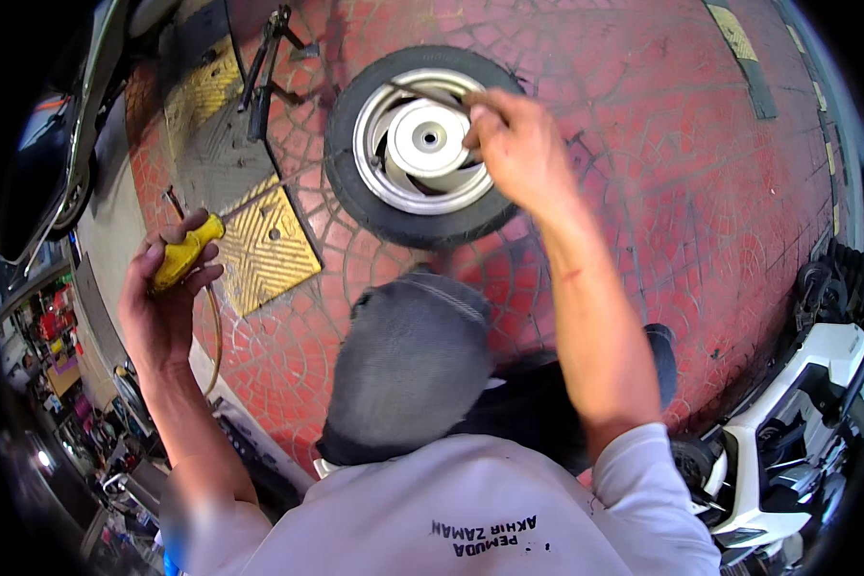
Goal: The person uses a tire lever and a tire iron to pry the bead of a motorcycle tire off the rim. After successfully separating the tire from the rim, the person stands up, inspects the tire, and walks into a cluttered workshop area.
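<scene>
A screwdriver with a yellow handle [187, 253] is in my left hand [158, 298], fingers curled round the handle; its thin shaft points up and right toward the wheel. My right hand [518, 144] is closed over the right side of the wheel, round a dark metal bar [422, 93] that looks like a tire lever. That bar reaches left across the upper part of the silver rim [429, 139]. The black tire [350, 182] is around the rim, and the wheel lies flat on the red floor.
A yellow and black ramp plate [269, 252] lies left of the wheel, a dark metal stand [264, 72] beyond it. A thin hose [218, 350] hangs near my left forearm. Motorcycles stand at the upper left and the lower right [754, 480]. My bent knee [408, 360] is below the wheel.
</scene>
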Available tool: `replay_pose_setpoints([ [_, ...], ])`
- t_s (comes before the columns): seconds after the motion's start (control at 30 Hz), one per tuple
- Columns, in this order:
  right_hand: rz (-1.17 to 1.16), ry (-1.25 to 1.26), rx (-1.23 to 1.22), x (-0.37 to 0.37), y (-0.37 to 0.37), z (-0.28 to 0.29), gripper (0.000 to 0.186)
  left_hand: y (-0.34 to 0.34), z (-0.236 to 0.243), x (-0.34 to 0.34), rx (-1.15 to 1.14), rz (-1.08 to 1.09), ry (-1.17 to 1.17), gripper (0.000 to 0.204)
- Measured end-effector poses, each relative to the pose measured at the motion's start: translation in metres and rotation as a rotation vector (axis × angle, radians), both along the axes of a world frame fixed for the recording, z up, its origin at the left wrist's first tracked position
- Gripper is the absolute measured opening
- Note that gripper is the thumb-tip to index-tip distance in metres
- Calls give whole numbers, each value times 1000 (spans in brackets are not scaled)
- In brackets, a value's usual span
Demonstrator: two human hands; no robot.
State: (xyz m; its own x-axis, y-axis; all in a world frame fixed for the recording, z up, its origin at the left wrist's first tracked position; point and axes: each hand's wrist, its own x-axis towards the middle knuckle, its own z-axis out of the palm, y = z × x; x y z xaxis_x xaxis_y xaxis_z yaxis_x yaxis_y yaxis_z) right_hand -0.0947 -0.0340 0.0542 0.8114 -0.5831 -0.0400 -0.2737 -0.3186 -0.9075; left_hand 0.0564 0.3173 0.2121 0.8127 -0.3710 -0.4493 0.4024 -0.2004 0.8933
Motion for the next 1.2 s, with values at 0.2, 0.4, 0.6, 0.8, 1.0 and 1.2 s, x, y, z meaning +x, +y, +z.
replay_pose_setpoints([
  [0.2,492,716,-374,90,-38,92,33,-34,20,34,238,-154,76,30],
  [0.4,515,884,-364,192,-23,174,33,-66,4,57,103,-152,78,15],
  [0.6,1066,595,-742,270,-49,104,26,-82,-6,41,115,-121,-61,10],
  [0.8,749,1009,-673,268,-38,101,36,-68,-1,40,90,79,-61,10],
  [1.0,870,1061,-729,318,-13,100,37,-53,-7,31,113,152,-123,12],
  [1.2,1055,1098,-845,373,48,126,39,-51,-6,21,132,267,-117,14],
])
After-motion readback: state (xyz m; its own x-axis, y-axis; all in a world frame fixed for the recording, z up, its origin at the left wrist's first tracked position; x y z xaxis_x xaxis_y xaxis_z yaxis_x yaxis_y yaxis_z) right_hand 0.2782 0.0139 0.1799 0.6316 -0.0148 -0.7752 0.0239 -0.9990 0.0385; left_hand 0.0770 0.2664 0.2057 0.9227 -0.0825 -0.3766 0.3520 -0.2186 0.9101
